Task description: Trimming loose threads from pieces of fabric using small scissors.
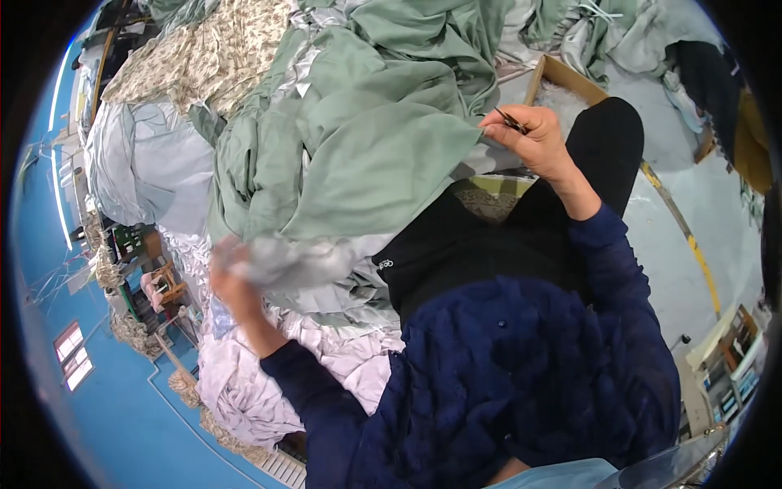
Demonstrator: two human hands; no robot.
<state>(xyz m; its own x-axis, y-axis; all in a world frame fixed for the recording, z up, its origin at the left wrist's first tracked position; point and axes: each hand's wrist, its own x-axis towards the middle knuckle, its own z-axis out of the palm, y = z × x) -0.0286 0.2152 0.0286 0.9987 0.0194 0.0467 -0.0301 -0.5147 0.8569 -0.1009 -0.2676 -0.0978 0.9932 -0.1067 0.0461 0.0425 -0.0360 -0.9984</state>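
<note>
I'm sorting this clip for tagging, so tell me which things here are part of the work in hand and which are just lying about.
In hand:
- green fabric, gripped at its lower edge by the left hand (blurred)
- small dark tool, likely thread snips, in the right hand at the fabric's edge

Lying about:
- floral fabric
- white fabric pile
- cardboard box

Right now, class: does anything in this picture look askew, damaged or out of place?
Nothing looks damaged. The green fabric lies heaped and rumpled across the lap. The left hand is motion-blurred, gripping pale cloth; the right hand pinches a small dark tool.
</note>
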